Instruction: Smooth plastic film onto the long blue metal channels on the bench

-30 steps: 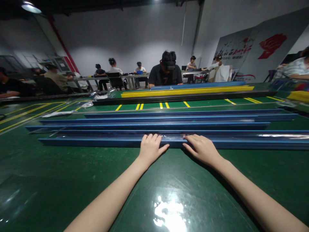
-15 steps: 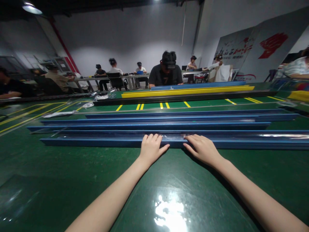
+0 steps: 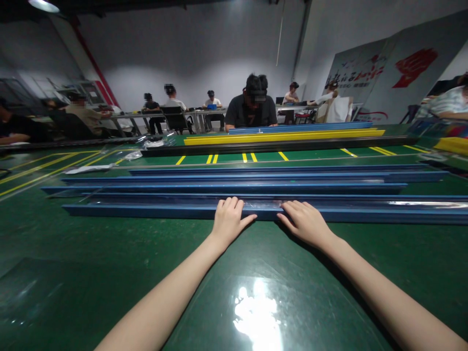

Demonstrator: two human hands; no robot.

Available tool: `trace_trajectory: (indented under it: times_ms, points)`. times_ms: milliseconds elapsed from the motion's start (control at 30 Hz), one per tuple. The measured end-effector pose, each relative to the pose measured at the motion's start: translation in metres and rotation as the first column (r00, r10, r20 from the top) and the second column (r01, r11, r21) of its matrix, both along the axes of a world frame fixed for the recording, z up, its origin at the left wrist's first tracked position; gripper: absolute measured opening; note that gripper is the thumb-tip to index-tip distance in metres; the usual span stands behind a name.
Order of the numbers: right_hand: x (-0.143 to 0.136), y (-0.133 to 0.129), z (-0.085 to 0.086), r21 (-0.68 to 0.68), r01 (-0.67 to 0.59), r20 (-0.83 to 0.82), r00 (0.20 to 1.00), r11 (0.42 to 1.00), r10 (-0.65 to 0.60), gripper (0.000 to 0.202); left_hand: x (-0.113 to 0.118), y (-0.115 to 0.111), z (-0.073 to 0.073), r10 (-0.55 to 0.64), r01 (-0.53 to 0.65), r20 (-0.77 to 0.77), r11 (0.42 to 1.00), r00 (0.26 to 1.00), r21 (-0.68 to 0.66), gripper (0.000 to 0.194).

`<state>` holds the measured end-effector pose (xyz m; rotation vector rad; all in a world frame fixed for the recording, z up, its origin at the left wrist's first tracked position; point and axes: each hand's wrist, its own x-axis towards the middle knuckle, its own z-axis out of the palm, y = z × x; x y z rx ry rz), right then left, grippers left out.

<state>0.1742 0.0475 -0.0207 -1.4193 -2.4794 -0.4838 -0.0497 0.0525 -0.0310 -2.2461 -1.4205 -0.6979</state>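
A long blue channel-shaped profile [image 3: 146, 211] lies across the green table in front of me, with clear plastic film [image 3: 261, 205] along its trough. My left hand [image 3: 229, 218] is closed over its near wall, fingers hooked inside and thumb pointing right along the outer face. To the right, across a short gap, my right hand [image 3: 305, 222] grips the same wall, its thumb pointing left. The fingertips of both hands are partly hidden in the trough. Directly behind lies another blue profile [image 3: 329, 189], roughly parallel.
Further blue profiles [image 3: 183, 173] lie beyond. A black strip [image 3: 274, 146], a yellow strip [image 3: 285, 138] and a blue strip [image 3: 314, 128] lie near a seated person [image 3: 250, 109] opposite. Crumpled clear plastic [image 3: 157, 142] is at the far left. Several people sit at tables behind.
The view has shifted very slightly. Both hands keep the same hold on the blue profile, and the profiles show no clear movement.
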Motion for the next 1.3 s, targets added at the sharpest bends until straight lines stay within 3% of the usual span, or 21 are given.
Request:
trace_trajectory:
  times_ms: [300, 533, 700, 967, 1300]
  points:
    - [-0.002, -0.001, 0.002, -0.021, -0.002, -0.028, 1.0, 1.0, 0.001, 0.035, -0.001, 0.001, 0.0, 0.014, -0.014, 0.006, 1.0, 1.0, -0.002, 0.041]
    - [-0.016, -0.005, 0.002, -0.094, -0.105, -0.242, 0.967, 0.99, 0.079, 0.024, 0.0, 0.002, 0.0, 0.024, -0.024, 0.006, 1.0, 1.0, -0.002, 0.043]
    - [-0.024, -0.003, -0.002, -0.099, -0.019, -0.29, 0.957, 0.995, -0.011, 0.019, 0.0, 0.002, -0.001, 0.048, -0.048, 0.001, 0.999, 0.999, 0.003, 0.044]
    - [-0.027, 0.001, 0.008, -0.072, 0.059, -0.135, 0.988, 0.996, -0.069, 0.014, 0.0, 0.0, -0.001, 0.046, -0.046, -0.029, 0.999, 0.999, 0.003, 0.043]
    - [-0.012, -0.002, 0.022, -0.09, 0.132, -0.011, 0.991, 0.987, -0.134, 0.015, -0.001, 0.0, 0.002, -0.187, 0.186, -0.001, 0.981, 0.982, -0.055, 0.028]
